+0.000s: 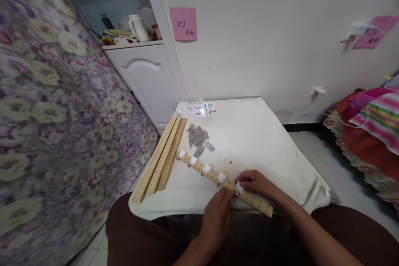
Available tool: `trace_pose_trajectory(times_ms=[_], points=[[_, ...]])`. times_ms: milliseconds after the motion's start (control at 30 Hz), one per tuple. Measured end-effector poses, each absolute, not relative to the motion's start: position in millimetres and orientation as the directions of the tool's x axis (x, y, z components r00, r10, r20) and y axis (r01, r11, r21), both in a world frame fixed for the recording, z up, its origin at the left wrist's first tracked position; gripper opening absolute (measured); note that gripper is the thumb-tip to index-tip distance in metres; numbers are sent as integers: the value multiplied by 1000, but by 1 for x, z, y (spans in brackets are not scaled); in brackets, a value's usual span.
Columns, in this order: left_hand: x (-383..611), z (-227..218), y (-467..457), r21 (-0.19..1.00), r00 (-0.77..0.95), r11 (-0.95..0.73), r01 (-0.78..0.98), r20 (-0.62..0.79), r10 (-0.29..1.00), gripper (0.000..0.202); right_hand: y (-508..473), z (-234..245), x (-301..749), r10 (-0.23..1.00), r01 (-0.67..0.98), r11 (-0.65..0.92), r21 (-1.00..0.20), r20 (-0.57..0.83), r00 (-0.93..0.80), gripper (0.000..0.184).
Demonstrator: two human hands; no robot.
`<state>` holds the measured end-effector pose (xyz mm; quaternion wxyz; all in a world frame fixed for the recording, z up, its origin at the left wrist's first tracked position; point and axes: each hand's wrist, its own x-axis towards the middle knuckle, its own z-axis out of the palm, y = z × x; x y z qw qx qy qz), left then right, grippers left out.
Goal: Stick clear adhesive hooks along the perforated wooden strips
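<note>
A perforated wooden strip [254, 200] lies slantwise across the near part of the cloth-covered table. Several small white tags with metal loops, such as the one in the middle [206, 169], are spaced along it. My right hand [255, 183] is closed, its thumb and forefinger pinching a white tag [239, 188] on the strip, the last one towards the right. From the near side, my left hand [216, 216] holds the strip's edge with curled fingers just below that tag; its fingertips are partly hidden. A loose small tag [228, 159] lies beyond the strip.
Three more perforated wooden strips [162, 156] lie side by side at the table's left. A pile of small grey plastic packets [197, 135] sits beside them. Clear packaging [193, 110] lies at the back edge of the table [249, 133]. A floral curtain [62, 112] hangs at left.
</note>
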<state>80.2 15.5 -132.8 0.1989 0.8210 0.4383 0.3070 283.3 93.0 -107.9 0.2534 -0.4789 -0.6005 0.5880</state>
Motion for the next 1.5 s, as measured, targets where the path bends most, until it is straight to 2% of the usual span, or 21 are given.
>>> trace_pose_trajectory(times_ms=[533,833,1500], points=[[83,-127,18,588,419,-558,585,370,829,53,92,-104,283,871,275,-166,-947,-272,-409,19],[82,-125,18,608,433,-541,580,333,838,56,93,-109,281,874,279,-156,-947,-264,-408,19],[83,-123,18,588,422,-549,595,353,835,54,93,-113,283,872,279,-134,-951,-247,-423,19]])
